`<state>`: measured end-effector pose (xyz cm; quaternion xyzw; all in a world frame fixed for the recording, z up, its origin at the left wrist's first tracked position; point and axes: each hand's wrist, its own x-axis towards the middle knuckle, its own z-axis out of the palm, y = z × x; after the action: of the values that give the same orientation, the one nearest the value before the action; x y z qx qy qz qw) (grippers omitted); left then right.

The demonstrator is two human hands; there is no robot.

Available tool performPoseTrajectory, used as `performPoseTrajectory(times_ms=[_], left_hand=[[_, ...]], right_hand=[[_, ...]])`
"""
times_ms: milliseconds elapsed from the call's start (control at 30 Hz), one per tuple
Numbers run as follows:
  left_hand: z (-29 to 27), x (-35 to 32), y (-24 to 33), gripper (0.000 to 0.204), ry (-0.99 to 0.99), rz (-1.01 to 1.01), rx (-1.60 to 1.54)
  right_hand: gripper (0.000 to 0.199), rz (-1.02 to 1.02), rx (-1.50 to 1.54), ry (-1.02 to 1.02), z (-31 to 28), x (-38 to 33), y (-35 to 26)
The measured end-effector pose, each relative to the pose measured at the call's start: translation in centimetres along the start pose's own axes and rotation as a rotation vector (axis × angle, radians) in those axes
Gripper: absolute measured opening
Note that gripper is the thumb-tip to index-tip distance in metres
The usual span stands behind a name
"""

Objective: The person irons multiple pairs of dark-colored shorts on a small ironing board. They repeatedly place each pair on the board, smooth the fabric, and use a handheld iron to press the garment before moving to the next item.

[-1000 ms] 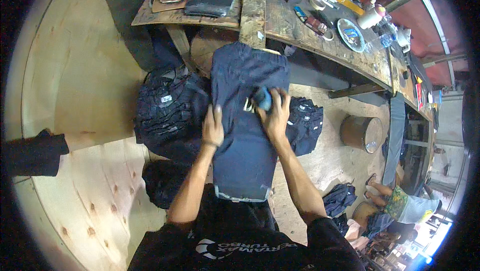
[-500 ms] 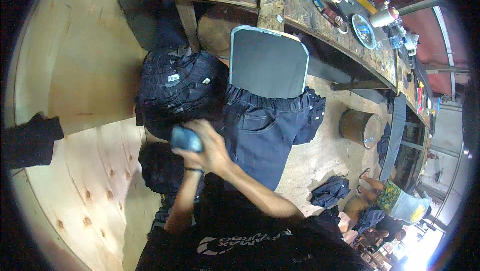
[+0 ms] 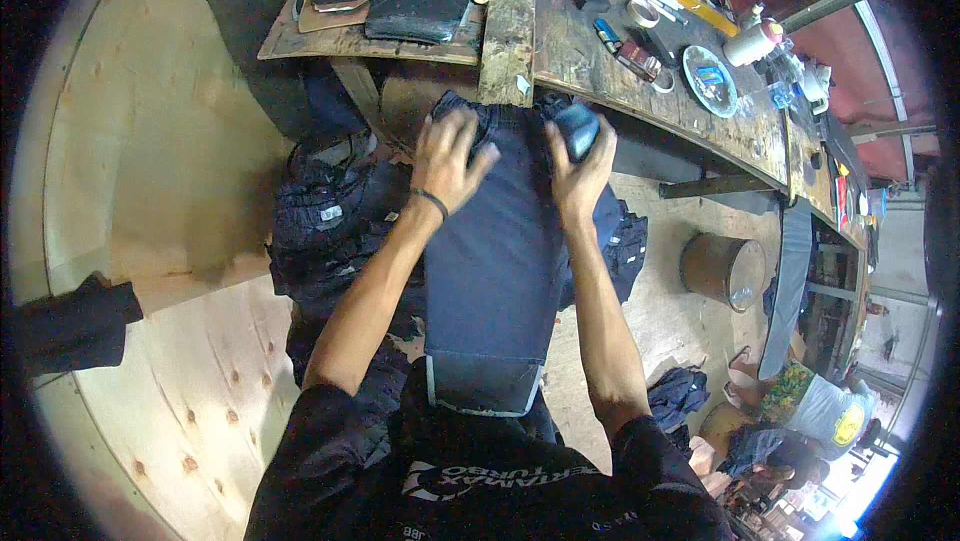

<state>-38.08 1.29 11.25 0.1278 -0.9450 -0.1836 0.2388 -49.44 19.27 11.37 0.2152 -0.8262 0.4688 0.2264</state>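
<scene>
Dark navy pants with an elastic waistband (image 3: 497, 231) lie pulled lengthwise over a dark flat board (image 3: 480, 386). Its pale-edged end shows near my body; the cloth covers the rest. My left hand (image 3: 452, 163) rests on the pants' left side near the waistband, fingers apart and somewhat smeared. On the other side, my right hand (image 3: 583, 169) grips a small blue block-like thing (image 3: 577, 131) against the cloth by the waistband. Its exact kind is too blurred to make out.
Piled dark garments (image 3: 335, 211) sit to the left beside a plywood panel (image 3: 180, 141). Ahead, a worn wooden bench (image 3: 610, 81) holds tape rolls, a bowl (image 3: 709, 81) and a thread cone (image 3: 752, 43). A round drum (image 3: 722, 271) stands right; another person (image 3: 815, 406) sits beyond.
My hands have parted and moved forward to the waistband, the blue block now in the right. The pants now cover the board's far end, and its near end shows close to me.
</scene>
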Motion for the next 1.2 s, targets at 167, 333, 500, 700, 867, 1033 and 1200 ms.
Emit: performPoseTrajectory(times_ms=[167,333,500,700,867,1033,1200], left_hand=[[-2.9,-0.1,3.1,0.072,-0.495,-0.266,0.065],[-0.9,2.9,-0.8,0.064,-1.102,-0.158,-0.342],[-4.5,4.6,-1.8,0.072,-0.907,-0.188,-0.655],[-4.6,2.7,1.8,0.101,-0.246,-0.108,-0.021],[0.6,3.0,0.9,0.130,-0.229,-0.126,0.098],[1.9,5.3,-0.6,0.153,-0.416,-0.337,-0.024],[1.3,5.8,-0.3,0.156,-0.447,-0.412,-0.095]], right_hand=[[0.073,0.062,-0.235,-0.227,-0.1,-2.2,1.7],[0.075,0.062,-0.256,-0.192,0.6,-2.3,2.5],[0.080,0.115,-0.171,-0.248,0.2,-0.1,1.5],[0.067,0.006,-0.138,-0.143,-6.4,-1.8,-5.1],[0.068,-0.418,0.050,-1.070,-8.9,-10.9,-10.5],[0.061,-0.313,0.018,-0.920,-2.5,-6.8,-9.5],[0.065,-0.363,0.074,-1.113,-8.7,-13.8,-9.5]])
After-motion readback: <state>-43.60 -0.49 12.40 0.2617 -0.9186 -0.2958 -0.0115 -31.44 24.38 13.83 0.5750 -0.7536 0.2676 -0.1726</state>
